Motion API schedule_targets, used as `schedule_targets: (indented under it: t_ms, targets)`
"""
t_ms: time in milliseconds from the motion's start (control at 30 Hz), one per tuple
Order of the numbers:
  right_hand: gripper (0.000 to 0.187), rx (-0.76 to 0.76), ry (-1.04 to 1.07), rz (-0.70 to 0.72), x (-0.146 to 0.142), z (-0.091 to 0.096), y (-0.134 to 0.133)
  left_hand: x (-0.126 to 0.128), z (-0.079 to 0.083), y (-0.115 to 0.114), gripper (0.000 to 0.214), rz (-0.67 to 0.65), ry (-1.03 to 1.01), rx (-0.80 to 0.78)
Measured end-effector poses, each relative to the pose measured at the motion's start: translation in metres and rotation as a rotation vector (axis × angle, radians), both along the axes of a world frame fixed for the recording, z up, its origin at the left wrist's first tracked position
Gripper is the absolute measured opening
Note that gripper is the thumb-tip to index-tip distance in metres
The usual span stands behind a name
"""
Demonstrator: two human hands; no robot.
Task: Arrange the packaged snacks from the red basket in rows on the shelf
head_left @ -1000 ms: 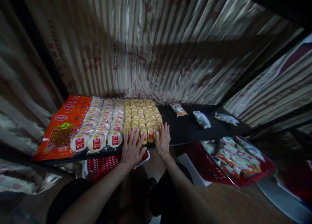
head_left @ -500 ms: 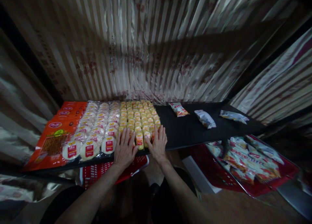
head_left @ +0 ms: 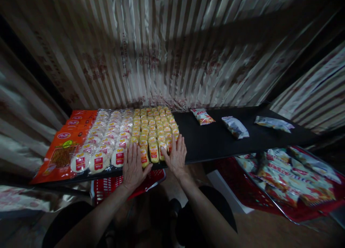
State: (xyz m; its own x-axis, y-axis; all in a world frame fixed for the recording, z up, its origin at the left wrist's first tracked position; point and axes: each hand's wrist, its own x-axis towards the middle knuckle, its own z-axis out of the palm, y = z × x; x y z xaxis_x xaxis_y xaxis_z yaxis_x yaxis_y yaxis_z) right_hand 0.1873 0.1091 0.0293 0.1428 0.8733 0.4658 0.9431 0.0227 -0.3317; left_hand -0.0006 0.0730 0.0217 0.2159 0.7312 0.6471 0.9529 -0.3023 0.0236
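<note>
My left hand (head_left: 134, 165) lies flat with fingers stretched out on the near left corner of a block of small yellow snack packets (head_left: 153, 127) laid in rows on a black shelf (head_left: 215, 143). Spread the same way, my right hand (head_left: 176, 155) presses the block's near right corner. Neither hand grips anything. Left of the yellow block lie rows of round white rice-cracker packs (head_left: 107, 140) with red labels, and beyond them orange flat bags (head_left: 64, 143).
Three loose snack packets lie on the shelf to the right: a red one (head_left: 202, 116), a silvery one (head_left: 235, 127) and another (head_left: 273, 123). A red basket (head_left: 118, 183) sits under the shelf. A red tray of snack bags (head_left: 288, 179) stands lower right. Striped curtain behind.
Both hands slid slightly left and toward the shelf's front edge, staying flat on the yellow packets. The view shifted, so the shelf sits a little lower and more to the right.
</note>
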Motion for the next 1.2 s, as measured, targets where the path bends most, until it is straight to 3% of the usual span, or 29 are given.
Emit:
schedule_targets:
  t_ms: [433,933,1200]
  targets:
    - [0.069,-0.012,0.085,0.040,0.004,-0.001,0.001,0.011,0.011,0.005,0.059,-0.046,-0.021,-0.055]
    - [0.073,0.033,-0.081,0.048,-0.003,-0.002,0.001,0.012,0.007,0.014,0.061,-0.040,0.006,-0.092]
    - [0.074,0.033,-0.043,0.039,-0.002,0.003,-0.002,0.014,0.003,0.010,0.070,-0.075,-0.006,0.029]
